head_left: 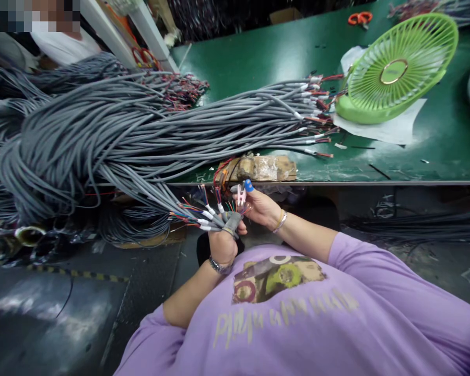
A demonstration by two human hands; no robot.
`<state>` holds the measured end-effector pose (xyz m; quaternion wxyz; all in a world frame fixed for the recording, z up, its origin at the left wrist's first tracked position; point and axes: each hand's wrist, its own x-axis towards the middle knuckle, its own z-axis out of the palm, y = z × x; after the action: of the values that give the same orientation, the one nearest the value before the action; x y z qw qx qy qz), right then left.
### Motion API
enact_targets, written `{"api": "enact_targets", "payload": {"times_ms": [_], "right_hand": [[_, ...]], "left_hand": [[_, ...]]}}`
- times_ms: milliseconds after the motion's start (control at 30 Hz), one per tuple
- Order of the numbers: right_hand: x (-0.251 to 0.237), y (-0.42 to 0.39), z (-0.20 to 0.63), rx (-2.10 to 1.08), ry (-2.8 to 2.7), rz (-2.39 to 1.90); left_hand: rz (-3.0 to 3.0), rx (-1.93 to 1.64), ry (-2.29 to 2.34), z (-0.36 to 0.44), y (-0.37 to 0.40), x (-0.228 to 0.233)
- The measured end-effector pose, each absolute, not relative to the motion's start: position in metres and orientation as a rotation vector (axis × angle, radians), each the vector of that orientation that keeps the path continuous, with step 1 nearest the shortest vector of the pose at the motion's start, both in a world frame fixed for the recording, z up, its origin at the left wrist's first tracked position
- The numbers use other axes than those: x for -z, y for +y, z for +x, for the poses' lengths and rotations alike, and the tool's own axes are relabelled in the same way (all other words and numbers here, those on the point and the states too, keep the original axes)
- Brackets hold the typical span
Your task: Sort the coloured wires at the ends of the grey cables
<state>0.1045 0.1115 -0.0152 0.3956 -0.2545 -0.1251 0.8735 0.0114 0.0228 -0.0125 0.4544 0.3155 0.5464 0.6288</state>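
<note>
Centre of frame, just below the surface [258, 57] edge: left hand [222, 241] closed in a fist round a clutch of grey cable ends [211, 218], a grey sleeve on one finger. Stripped coloured wires fan up and left out of the fist.

Right hand [258, 207] just right of it, nearly touching, fingertips pinched on the wire tips [239, 197]; blue cap on one fingertip. Bracelet on right wrist, watch on left.

The held ends belong to the big cable bundle [102, 136], which fills the left half of the frame, lies across the green surface and droops over its edge toward the hands. Its far ends, red and white tips, lie spread at centre right, next to the fan [395, 68].

Fan is green, tilted back, upper right, resting on white paper [391, 128]. Orange scissors [359, 18] at the top edge, well apart from the fan. A brown taped block [266, 167] sits on the surface edge just above the hands.

Containers: none clearly in view; dark clutter lower left too blurred to tell.

Upper left corner: another person in white [62, 44], behind the cables.
</note>
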Motion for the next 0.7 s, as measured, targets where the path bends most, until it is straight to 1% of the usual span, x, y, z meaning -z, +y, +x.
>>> {"api": "enact_targets", "payload": {"times_ms": [233,433,700], "right_hand": [[0.022,0.109,0.105,-2.255,-0.259,-0.639],[0.019,0.107,0.116,-2.334,-0.366,-0.582],[0.02,0.105,0.12,-2.218,-0.497,-0.61]], "left_hand": [[0.778,-1.549,1.329,0.009,0.017,0.013],[0.762,-1.581,1.307,0.005,0.011,0.008],[0.711,-1.63,1.287,0.008,0.021,0.002]]}}
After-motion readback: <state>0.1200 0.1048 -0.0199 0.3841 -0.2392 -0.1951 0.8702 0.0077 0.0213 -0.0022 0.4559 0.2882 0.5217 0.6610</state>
